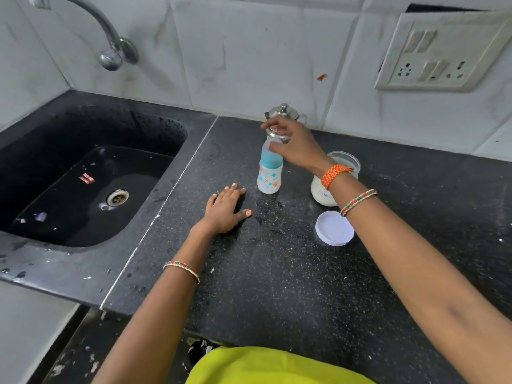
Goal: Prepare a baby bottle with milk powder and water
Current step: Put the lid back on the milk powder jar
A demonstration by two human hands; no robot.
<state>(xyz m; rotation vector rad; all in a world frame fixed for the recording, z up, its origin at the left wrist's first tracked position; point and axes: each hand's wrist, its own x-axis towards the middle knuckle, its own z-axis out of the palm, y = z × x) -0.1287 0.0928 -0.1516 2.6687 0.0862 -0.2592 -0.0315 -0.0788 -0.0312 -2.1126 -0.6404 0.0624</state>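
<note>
One baby bottle (270, 173), one open powder jar (336, 178), one loose lid (334, 229); right hand (293, 144) is gripping the bottle's cap, left hand (224, 210) is lying flat, fingers spread

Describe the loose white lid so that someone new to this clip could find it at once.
Start at the black counter right of the sink. Under the right forearm, nearer the camera than the open powder jar, lies the white lid. It is the only flat round disc there, lying apart from the upright baby bottle and jar.
</note>
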